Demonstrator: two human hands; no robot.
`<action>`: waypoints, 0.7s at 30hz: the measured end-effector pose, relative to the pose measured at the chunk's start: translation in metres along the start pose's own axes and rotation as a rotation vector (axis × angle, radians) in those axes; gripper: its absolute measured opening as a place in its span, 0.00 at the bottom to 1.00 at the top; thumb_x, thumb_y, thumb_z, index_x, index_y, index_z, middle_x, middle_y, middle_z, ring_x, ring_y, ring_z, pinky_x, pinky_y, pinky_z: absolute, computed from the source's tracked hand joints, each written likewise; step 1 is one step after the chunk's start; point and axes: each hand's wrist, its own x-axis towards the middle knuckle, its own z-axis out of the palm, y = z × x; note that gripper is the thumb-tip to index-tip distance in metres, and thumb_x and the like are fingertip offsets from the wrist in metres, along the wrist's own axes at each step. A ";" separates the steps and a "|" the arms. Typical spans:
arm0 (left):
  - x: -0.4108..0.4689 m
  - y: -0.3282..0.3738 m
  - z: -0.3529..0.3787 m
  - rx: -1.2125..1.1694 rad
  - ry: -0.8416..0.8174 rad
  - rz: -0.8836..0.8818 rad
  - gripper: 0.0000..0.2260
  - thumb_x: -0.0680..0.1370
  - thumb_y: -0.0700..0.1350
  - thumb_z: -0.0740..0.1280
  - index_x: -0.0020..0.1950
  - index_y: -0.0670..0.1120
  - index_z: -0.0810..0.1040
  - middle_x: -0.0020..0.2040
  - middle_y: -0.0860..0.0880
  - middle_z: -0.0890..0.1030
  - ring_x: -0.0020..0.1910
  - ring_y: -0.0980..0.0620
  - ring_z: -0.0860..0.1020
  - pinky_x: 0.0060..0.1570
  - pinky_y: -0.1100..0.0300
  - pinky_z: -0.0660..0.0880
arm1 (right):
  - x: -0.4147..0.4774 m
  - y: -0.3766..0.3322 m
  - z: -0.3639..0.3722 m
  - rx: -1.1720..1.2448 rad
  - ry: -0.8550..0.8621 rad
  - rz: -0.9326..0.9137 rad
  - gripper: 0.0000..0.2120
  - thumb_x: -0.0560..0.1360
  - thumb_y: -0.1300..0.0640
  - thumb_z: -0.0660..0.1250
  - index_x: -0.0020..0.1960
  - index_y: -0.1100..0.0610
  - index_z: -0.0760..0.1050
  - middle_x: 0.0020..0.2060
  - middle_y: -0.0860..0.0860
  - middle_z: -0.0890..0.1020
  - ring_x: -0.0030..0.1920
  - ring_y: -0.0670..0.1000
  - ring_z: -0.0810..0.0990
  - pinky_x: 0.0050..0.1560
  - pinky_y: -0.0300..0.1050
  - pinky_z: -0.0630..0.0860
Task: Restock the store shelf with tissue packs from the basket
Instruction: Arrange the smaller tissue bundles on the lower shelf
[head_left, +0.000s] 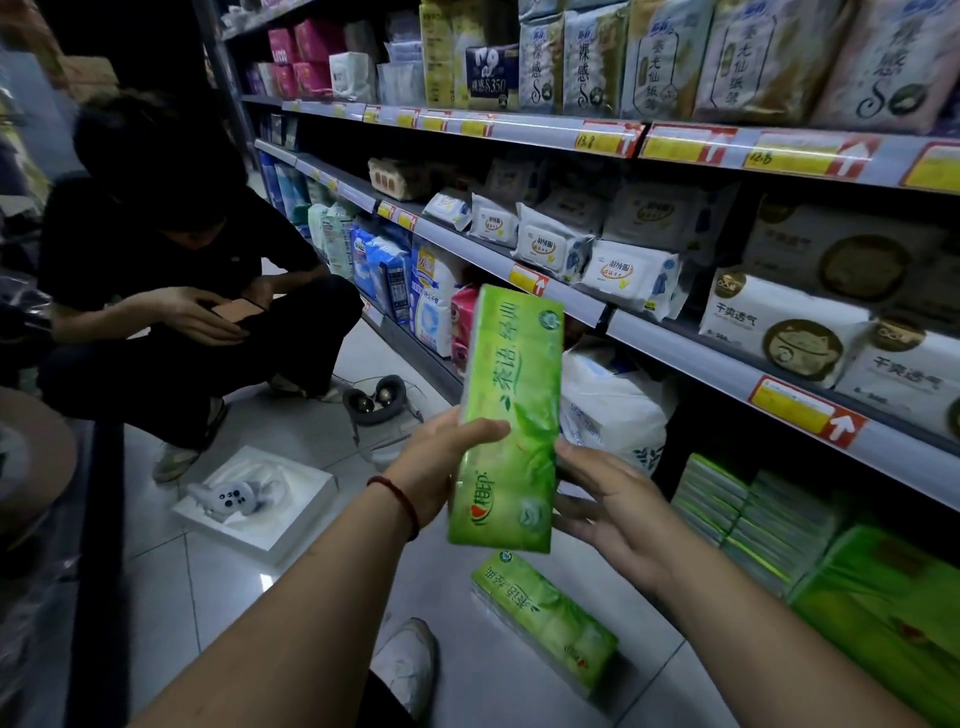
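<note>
Head view: a shop aisle with a pale glossy tiled floor, dim toward 9 o'clock, and tall shelving running from 12 down to 4 o'clock, its rails carrying yellow-and-red price tags.

Two loose packs show. One green tissue pack stands upright at centre, clasped by the left hand with the thumb across its front; the right hand lies slack-fingered against the pack's lower right edge, gripping nothing. A second green pack lies flat on the tiles at 6 o'clock. More green packs are stacked on the bottom shelf at 4 o'clock.

One other person crouches at 9 o'clock. One white tray sits on the floor at 7 o'clock.
</note>
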 end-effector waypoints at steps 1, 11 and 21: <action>-0.002 -0.001 0.001 0.028 -0.050 -0.013 0.17 0.78 0.40 0.71 0.66 0.42 0.79 0.58 0.36 0.84 0.53 0.36 0.84 0.52 0.43 0.83 | 0.000 -0.001 0.001 0.036 -0.012 0.002 0.27 0.73 0.53 0.76 0.68 0.63 0.76 0.58 0.56 0.86 0.57 0.63 0.84 0.66 0.69 0.76; -0.001 0.000 -0.002 0.171 -0.022 -0.207 0.31 0.66 0.61 0.76 0.64 0.47 0.82 0.59 0.43 0.86 0.61 0.41 0.82 0.65 0.42 0.77 | 0.001 -0.013 -0.012 0.350 0.050 0.000 0.25 0.76 0.62 0.72 0.72 0.65 0.73 0.61 0.62 0.84 0.54 0.63 0.86 0.47 0.63 0.84; 0.002 0.003 0.013 -0.238 0.089 -0.042 0.28 0.68 0.48 0.78 0.66 0.44 0.80 0.62 0.42 0.84 0.58 0.43 0.83 0.53 0.50 0.83 | 0.000 -0.017 -0.013 0.398 0.050 -0.021 0.12 0.72 0.60 0.77 0.54 0.57 0.81 0.55 0.57 0.81 0.54 0.66 0.80 0.55 0.61 0.83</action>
